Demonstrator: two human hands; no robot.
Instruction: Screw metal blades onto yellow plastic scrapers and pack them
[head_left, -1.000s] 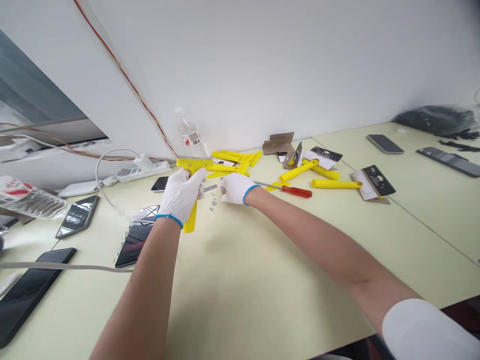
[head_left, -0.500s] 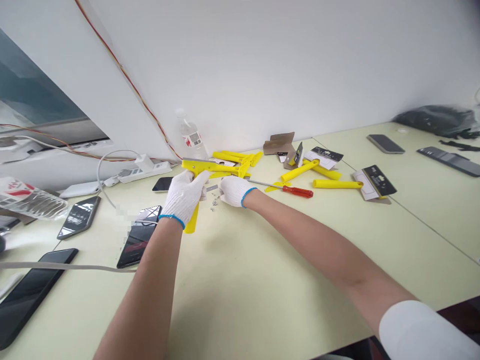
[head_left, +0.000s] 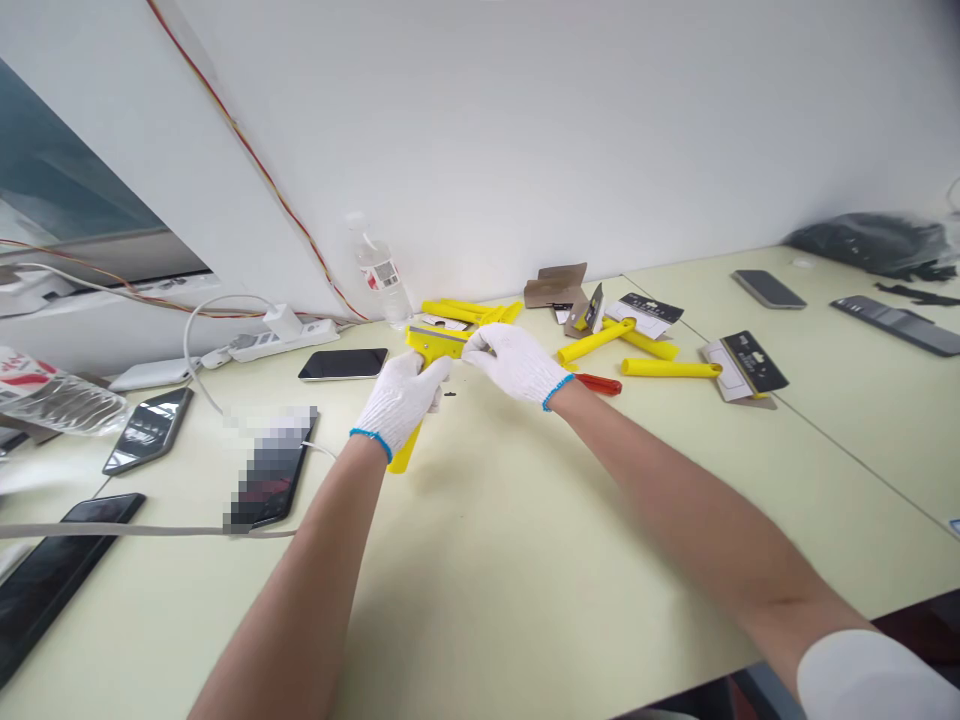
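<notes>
Honestly, nothing here is properly readable. The water bottle (head_left: 383, 278) by the wall, left of center, has a label (head_left: 384, 273) with what looks like a barcode and some reddish print, but it's way too small to make out. The card (head_left: 750, 362) at right has tiny white print on black, and so does a second card (head_left: 645, 308) nearer the middle. The bag (head_left: 45, 395) at far left has red marks, no luck there either.
</notes>
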